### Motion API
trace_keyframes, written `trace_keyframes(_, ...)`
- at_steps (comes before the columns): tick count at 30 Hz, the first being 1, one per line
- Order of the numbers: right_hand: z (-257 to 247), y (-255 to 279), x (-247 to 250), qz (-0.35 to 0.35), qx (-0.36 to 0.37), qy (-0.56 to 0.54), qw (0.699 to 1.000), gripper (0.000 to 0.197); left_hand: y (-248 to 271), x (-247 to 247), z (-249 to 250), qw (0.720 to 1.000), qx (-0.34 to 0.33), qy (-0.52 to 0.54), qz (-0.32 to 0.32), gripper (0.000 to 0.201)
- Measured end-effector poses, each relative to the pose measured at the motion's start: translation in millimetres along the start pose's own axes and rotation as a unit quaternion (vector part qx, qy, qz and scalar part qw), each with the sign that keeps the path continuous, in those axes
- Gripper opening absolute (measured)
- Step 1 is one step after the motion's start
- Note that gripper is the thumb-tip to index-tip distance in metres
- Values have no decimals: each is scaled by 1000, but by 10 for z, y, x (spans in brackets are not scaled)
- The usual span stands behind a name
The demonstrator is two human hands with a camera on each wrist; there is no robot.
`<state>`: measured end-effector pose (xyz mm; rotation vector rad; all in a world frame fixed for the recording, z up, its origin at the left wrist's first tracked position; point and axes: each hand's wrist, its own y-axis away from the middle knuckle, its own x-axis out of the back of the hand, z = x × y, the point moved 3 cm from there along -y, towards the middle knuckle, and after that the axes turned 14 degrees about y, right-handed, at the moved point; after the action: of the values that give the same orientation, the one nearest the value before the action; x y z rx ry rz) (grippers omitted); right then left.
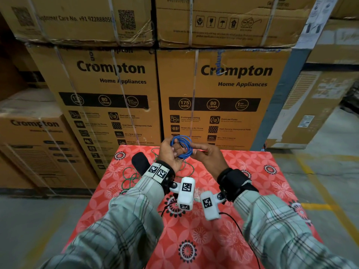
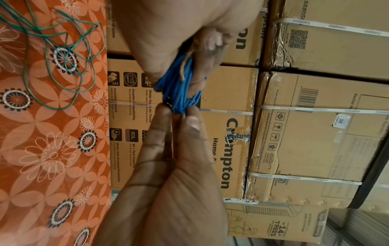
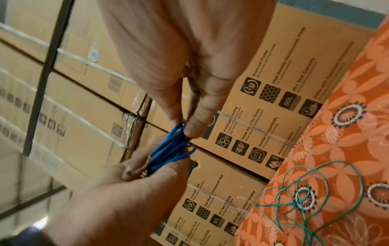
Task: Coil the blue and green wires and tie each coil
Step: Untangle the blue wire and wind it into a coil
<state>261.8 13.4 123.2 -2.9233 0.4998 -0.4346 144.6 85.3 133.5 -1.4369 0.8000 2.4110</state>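
Note:
The blue wire [image 1: 182,146] is wound into a small coil and held up over the far edge of the table. My left hand [image 1: 175,150] pinches one side of the coil between thumb and fingers [image 2: 166,116]. My right hand [image 1: 196,150] pinches the opposite side. A thin tan strand [image 2: 185,66] lies across the blue coil [image 2: 179,93] by the right hand's fingers [image 2: 212,41]. In the right wrist view the blue coil [image 3: 170,149] is stretched between both hands. The green wire [image 1: 126,178] lies loose and tangled on the table, under and left of my left wrist.
The table wears a red floral cloth [image 1: 252,191]. Stacked cardboard boxes [image 1: 223,90] stand close behind its far edge and to the left. Grey floor with yellow lines [image 1: 320,191] runs along the right. The loose green wire [image 2: 58,109] [image 3: 336,161] spreads over the cloth.

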Motion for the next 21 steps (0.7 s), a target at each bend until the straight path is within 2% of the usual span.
trace_keyframes(3, 18, -5, 15, -9, -38, -60, 997, 15, -32, 26, -45, 1000, 1, -6, 5, 38)
trace_keyframes(6, 105, -44, 53, 35, -60, -35, 997, 3, -38, 51, -103, 999, 23, -20, -26, 37)
trace_keyframes(9, 185, -71, 78, 59, -92, -45, 993, 13, -40, 61, -143, 996, 53, -34, -70, 36)
trace_keyframes(11, 216, -69, 77, 27, -117, -82, 989, 12, -55, 69, -150, 992, 74, -28, -100, 34)
trace_keyframes(12, 231, -67, 75, 4, -123, -86, 989, 17, -65, 78, -148, 990, 86, -27, -109, 33)
trace_keyframes(14, 217, -63, 74, -23, -118, -77, 990, 24, -88, 96, -147, 987, 103, -35, -117, 33)
trace_keyframes(21, 199, -48, -40, 10, -118, -37, 992, 20, -163, 124, -125, 982, 122, -69, -129, 38)
